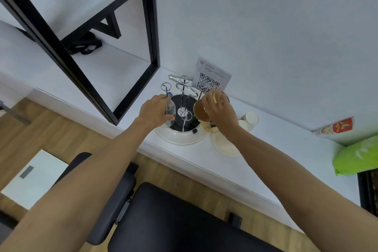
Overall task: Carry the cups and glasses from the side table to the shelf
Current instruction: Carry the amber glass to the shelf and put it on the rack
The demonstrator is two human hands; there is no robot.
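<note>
A chrome wire cup rack (184, 96) stands on a round black tray with a white rim (180, 139) on the white side table (266, 149). My left hand (155, 110) grips a clear glass (170, 109) at the rack's left side. My right hand (218, 108) holds a brown cup (200, 111), tilted with its mouth toward the rack, at the rack's right side. The black-framed shelf (114, 63) with white boards stands just left of the rack.
A QR-code sign (212, 77) leans on the wall behind the rack. White paper cups (250, 119) and paper plates (223, 145) lie to the right, then a green bag (358, 155) and a printed packet (335, 129). A black chair (163, 221) sits below me.
</note>
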